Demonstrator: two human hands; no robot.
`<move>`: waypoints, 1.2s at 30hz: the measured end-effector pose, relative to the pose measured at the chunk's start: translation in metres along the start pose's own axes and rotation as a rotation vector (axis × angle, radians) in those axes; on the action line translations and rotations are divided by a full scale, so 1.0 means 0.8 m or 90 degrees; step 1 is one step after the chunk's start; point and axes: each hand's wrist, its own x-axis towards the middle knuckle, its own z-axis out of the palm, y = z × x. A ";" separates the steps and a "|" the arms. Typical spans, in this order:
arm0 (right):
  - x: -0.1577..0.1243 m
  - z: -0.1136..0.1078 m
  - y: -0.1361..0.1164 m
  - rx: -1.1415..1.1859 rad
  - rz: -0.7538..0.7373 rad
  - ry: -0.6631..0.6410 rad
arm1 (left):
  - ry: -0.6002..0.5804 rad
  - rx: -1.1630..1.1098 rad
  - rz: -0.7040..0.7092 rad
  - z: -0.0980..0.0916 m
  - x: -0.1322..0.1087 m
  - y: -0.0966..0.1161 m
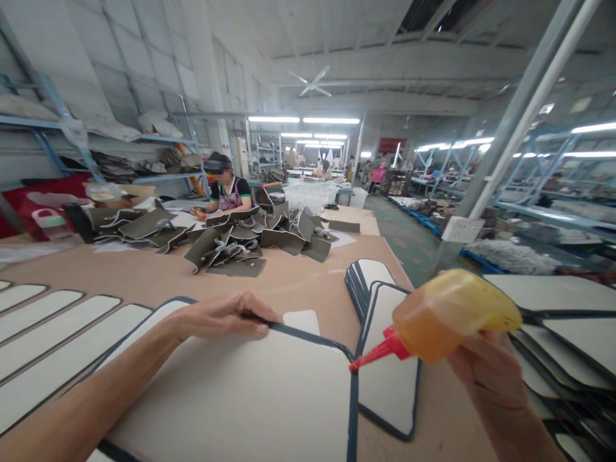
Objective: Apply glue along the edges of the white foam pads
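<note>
Pale, dark-edged panel (250,398) fills the foreground, its far edge (293,330) pinched by the left hand (226,316). The right hand (488,359), nearer the panel's right far corner (342,348), grips a squeeze bottle (450,314), red nozzle (380,351) slanting down-left to the border (353,391) there.

Left forearm (122,378) bare, tapering toward wrist (179,326); left grip (231,316), right grip (488,360) bare.

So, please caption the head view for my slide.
Left hand gripping a pale panel, right hand holding a bottle, red nozzle at the panel's corner.
</note>
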 end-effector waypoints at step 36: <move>-0.030 -0.001 0.045 -0.052 0.064 0.015 | 0.285 -0.270 -0.218 0.018 -0.039 -0.083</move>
